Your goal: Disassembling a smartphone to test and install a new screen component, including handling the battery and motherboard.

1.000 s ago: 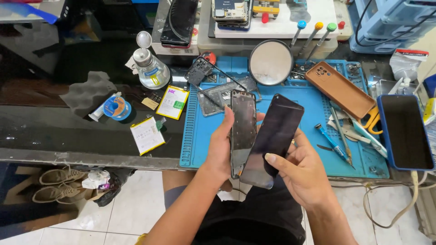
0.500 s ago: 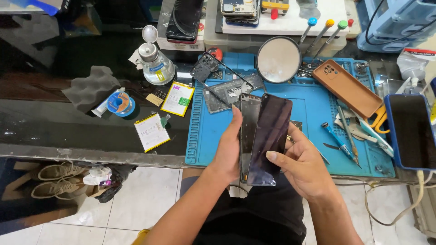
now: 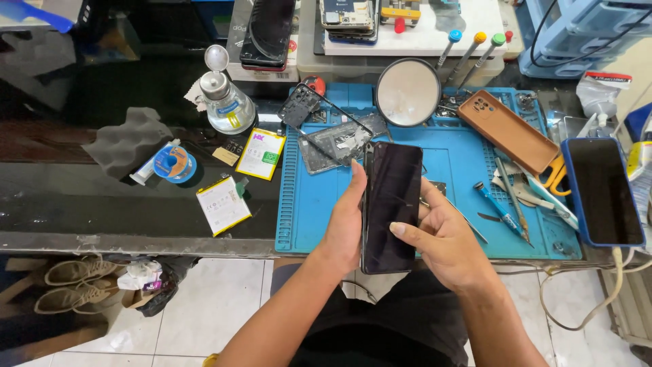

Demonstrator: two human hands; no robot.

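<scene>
Nearest to us, both our hands hold a dark phone screen panel (image 3: 390,204) upright over the near edge of the blue work mat (image 3: 305,217): our left hand (image 3: 346,224) is wrapped along its left edge, with what looks like the phone's body (image 3: 367,178) pressed edge-on behind the glass, and our right hand (image 3: 445,238) grips the right edge, thumb lying across the black face. Both hands are closed on the panel, neither free. To seat such a panel well, we judge that we should keep the long edges lined up, press evenly along the border and not on the middle of the glass, and keep the thumb's weight light. Just beyond, on the mat, lie a blue-handled screwdriver (image 3: 501,212), tweezers and a bare phone frame (image 3: 319,112) over a grey inner plate (image 3: 336,144). To the right a brown phone back cover (image 3: 508,130) lies slanted, and a phone in a blue case (image 3: 602,190) sits at the counter's edge. To the left, on the dark counter (image 3: 102,211), are a white battery (image 3: 223,205), a yellow-labelled pack (image 3: 260,153), a roll of blue tape (image 3: 174,164) and a glass pump bottle (image 3: 224,102). Farther back stands a round mirror (image 3: 407,92), with stacked phones (image 3: 268,32) behind it.
</scene>
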